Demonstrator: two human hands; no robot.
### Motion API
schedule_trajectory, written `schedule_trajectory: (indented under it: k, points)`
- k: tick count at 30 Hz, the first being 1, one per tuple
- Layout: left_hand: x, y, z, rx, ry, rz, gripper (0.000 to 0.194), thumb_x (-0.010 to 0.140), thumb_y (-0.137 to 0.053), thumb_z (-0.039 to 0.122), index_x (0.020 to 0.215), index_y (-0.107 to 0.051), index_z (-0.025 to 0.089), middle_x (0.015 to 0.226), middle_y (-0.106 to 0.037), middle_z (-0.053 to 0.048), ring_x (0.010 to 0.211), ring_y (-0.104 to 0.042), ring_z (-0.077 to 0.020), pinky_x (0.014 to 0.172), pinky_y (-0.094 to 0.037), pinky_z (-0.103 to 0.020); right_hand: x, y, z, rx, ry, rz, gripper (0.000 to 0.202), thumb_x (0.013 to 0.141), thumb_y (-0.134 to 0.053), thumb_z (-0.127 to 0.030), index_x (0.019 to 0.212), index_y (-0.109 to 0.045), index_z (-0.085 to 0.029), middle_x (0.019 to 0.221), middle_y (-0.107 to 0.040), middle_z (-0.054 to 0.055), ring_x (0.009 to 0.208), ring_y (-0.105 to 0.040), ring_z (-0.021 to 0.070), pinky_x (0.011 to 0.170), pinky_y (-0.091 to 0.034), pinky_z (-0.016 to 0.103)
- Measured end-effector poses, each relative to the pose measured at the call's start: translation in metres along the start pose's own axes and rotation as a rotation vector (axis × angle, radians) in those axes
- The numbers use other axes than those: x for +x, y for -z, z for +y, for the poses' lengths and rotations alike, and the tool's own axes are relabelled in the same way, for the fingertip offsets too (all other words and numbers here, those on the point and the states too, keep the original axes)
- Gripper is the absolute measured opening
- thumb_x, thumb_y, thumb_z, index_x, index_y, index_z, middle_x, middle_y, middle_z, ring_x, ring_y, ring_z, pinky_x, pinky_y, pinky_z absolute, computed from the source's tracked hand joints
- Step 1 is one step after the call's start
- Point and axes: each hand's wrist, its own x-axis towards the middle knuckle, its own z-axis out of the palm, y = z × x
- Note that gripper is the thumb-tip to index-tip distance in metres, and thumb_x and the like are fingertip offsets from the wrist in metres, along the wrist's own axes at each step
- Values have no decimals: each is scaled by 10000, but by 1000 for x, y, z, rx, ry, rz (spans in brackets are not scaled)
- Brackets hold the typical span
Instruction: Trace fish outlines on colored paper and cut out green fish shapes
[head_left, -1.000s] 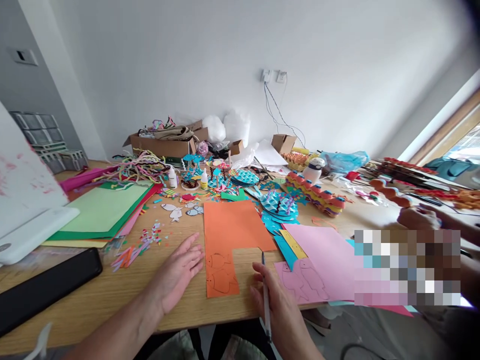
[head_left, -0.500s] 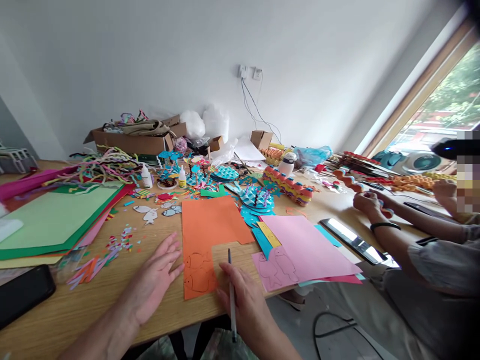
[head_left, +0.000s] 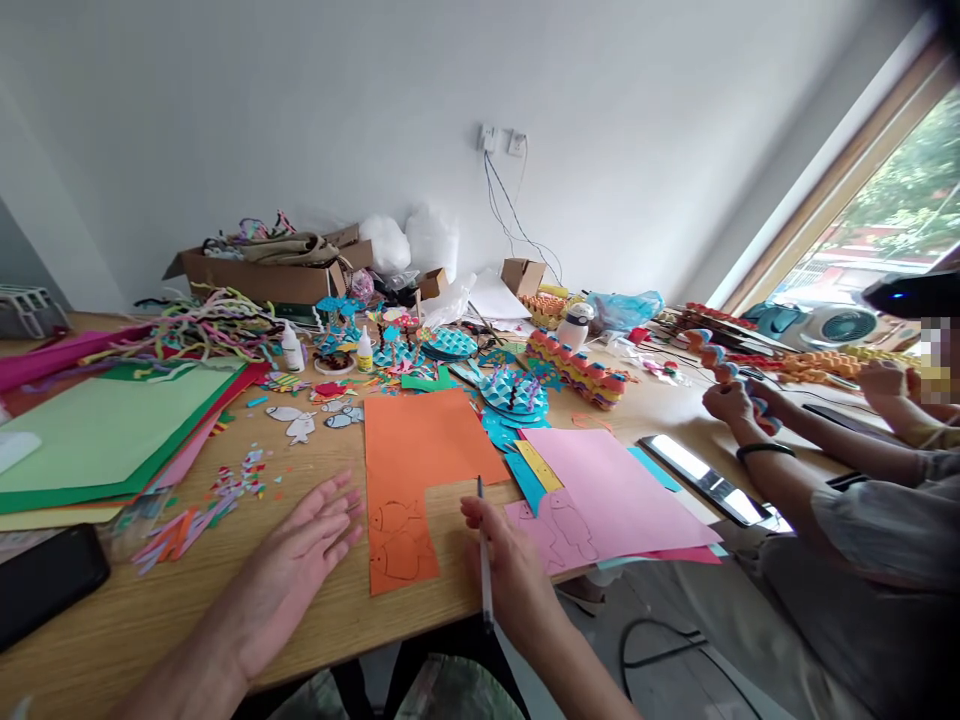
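My left hand (head_left: 304, 555) hovers palm inward, fingers apart and holding nothing, just left of an orange sheet (head_left: 427, 440). Two fish outlines are drawn on that sheet's lower left strip, and its lower right part is cut away. In my right hand (head_left: 510, 570) is a dark-tipped pen (head_left: 484, 570), held between thumb and fingers over the table's front edge. To the right lies a pink sheet (head_left: 622, 490) with fish outlines at its lower left. Blue and yellow paper pieces (head_left: 538, 465) overlap its left side. Cut-out paper fish (head_left: 300, 425) lie beyond my left hand.
Coloured sheets (head_left: 112, 430), a black phone (head_left: 52, 585) and paper scraps (head_left: 244, 475) lie left. Glue bottles (head_left: 291, 348), blue crafts (head_left: 514, 390) and an egg-carton craft (head_left: 577, 370) stand behind. At right, another person's hands (head_left: 731, 405) hold a colourful strip near a tablet (head_left: 701, 480).
My right hand has moved right with the pen, away from the orange sheet's drawn strip. My left hand has shifted slightly left. The other person's colourful strip is more upright.
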Motion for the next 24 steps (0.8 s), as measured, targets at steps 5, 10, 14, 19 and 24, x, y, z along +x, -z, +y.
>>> schedule_trajectory:
  k: [5,10,14,19,24]
  points:
    - [-8,-10,-10,53,82,-181,294,714,-637,179,1006,-603,175,985,-642,-84,953,-590,-200,808,-479,-292,2,5,-5,277,58,-23,411,800,-370,-90,1167,-520,-197,1016,-655,90,845,-636,156,739,-512,311]
    - [-19,-22,-34,13,261,-316,350,752,-640,296,1076,-561,189,965,-635,-90,865,-598,-183,753,-475,-303,6,-1,-24,315,98,-78,516,766,-344,-43,1239,-479,-197,1087,-624,84,953,-607,147,809,-499,312]
    - [-21,-25,-42,45,258,-353,354,732,-669,313,1052,-560,210,833,-600,-28,699,-553,-117,586,-432,-220,13,-6,-36,129,140,-122,532,739,-348,-28,1247,-480,-118,1107,-616,142,1025,-581,194,853,-477,352]
    - [-13,-25,-36,200,152,-312,384,690,-698,358,1009,-557,199,705,-533,26,586,-455,-77,514,-340,-183,24,-10,-48,84,161,-187,542,725,-365,-28,1252,-471,-97,1115,-611,161,996,-597,206,803,-491,324]
    - [-2,-26,-20,349,-8,-260,377,705,-657,393,996,-535,187,655,-518,37,581,-435,-91,523,-330,-195,31,-16,-49,311,150,-135,545,757,-356,-63,1294,-378,-156,979,-659,91,808,-635,156,703,-492,281]
